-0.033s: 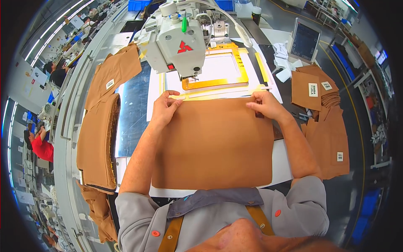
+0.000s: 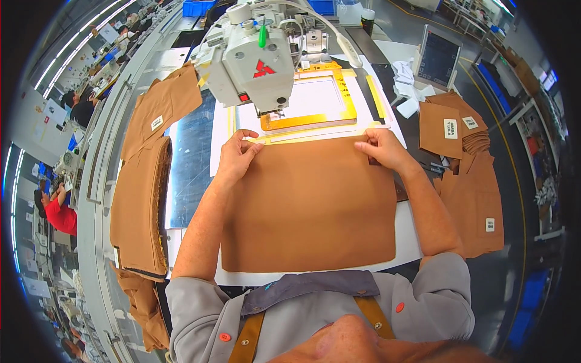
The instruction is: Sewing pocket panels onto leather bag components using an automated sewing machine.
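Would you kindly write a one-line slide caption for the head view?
A person's left grip and right grip on the far edge of a brown sheet, before a white sewing machine.

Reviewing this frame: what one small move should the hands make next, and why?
I'd probably nudge the far edge of the brown panel square along the yellow strip. The left hand and right hand are at that edge's two ends, and it lies close along the strip; its right end looks slightly farther forward, though fisheye bending may cause that.
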{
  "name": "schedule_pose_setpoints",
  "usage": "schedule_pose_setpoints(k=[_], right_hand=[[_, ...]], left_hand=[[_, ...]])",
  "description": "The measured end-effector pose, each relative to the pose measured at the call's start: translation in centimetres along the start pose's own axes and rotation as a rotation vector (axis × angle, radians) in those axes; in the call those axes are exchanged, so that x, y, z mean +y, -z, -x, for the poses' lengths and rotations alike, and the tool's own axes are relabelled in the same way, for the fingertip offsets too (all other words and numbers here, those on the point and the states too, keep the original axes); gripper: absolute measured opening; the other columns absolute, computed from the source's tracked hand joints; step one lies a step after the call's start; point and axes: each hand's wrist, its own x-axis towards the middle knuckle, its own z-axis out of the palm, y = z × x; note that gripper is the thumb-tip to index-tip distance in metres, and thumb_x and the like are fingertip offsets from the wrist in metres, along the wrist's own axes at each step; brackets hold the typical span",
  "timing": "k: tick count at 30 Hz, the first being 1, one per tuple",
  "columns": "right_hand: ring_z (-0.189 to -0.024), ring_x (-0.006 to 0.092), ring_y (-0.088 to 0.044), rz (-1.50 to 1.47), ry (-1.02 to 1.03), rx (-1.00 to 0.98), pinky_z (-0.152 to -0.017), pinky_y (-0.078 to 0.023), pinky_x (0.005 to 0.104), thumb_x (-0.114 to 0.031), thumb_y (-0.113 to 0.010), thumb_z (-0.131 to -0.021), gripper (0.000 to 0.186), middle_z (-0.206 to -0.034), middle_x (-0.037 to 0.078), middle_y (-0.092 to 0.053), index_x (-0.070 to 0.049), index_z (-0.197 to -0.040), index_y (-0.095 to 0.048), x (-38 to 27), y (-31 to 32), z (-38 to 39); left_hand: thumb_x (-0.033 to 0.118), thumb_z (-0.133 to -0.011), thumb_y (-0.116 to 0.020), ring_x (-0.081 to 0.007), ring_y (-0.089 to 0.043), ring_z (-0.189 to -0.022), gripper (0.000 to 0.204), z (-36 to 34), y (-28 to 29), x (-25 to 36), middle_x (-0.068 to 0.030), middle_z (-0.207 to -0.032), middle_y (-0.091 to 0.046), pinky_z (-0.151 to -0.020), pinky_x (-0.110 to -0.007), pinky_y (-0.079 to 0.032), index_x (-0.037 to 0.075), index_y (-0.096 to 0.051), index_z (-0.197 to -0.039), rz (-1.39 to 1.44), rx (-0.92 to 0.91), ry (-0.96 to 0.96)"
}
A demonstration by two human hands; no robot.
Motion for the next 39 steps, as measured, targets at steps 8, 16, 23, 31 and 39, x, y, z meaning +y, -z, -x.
schedule_pose_setpoints(k=[8,16,23,31,39], right_hand=[[-0.058,0.0175,-0.067,0.487,0.1,0.325,-0.06,-0.052,0.033,-0.033,-0.071,-0.091,0.029,-0.072,0.006,-0.071,-0.006,-0.082,-0.07,0.6,1.7,-2.7],[-0.067,0.0193,-0.067,0.512,0.051,0.389,-0.064,-0.05,0.0345,-0.04,-0.076,-0.086,0.031,-0.07,0.002,-0.068,-0.01,-0.08,-0.069,1.2,2.9,-7.6],[-0.065,0.0166,-0.07,0.499,-0.007,0.376,-0.064,-0.052,0.0339,-0.039,-0.077,-0.086,0.031,-0.069,0.003,-0.071,-0.01,-0.08,-0.07,0.7,4.8,-14.4],[-0.081,0.0253,-0.073,0.583,0.001,0.487,-0.073,-0.056,0.0393,-0.033,-0.076,-0.084,0.02,-0.082,0.007,-0.076,-0.013,-0.083,-0.072,1.4,7.2,-23.4],[-0.095,0.0277,-0.074,0.424,-0.023,0.716,-0.08,-0.057,0.0416,-0.037,-0.069,-0.09,0.023,-0.101,0.008,-0.078,-0.019,-0.103,-0.077,0.0,8.0,-28.1]], left_hand=[[0.014,-0.084,-0.083,-0.0081,-0.061,-0.068,0.022,-3.3,-0.5,0.5,-0.0023,-0.075,-0.07,-0.061,-0.026,-0.05,0.001,-0.07,-0.095,-0.282,-0.1,0.094],[0.011,-0.081,-0.082,-0.0115,-0.065,-0.072,0.016,-6.4,1.3,-0.6,-0.0036,-0.081,-0.071,-0.068,-0.028,-0.055,0.002,-0.073,-0.091,-0.234,-0.073,0.22],[0.008,-0.082,-0.075,-0.0125,-0.066,-0.069,0.023,-13.2,1.2,-4.0,-0.0077,-0.087,-0.073,-0.061,-0.03,-0.054,0.002,-0.074,-0.104,-0.438,0.039,0.115],[0.011,-0.083,-0.075,-0.0172,-0.068,-0.072,0.022,-20.7,-0.4,-1.4,-0.0092,-0.088,-0.074,-0.063,-0.032,-0.055,0.003,-0.074,-0.104,-0.437,0.08,-0.115],[0.014,-0.085,-0.074,-0.0218,-0.071,-0.075,0.022,-19.5,-1.1,-1.4,-0.0107,-0.09,-0.075,-0.065,-0.035,-0.056,0.004,-0.075,-0.104,-0.426,0.095,-0.32]])
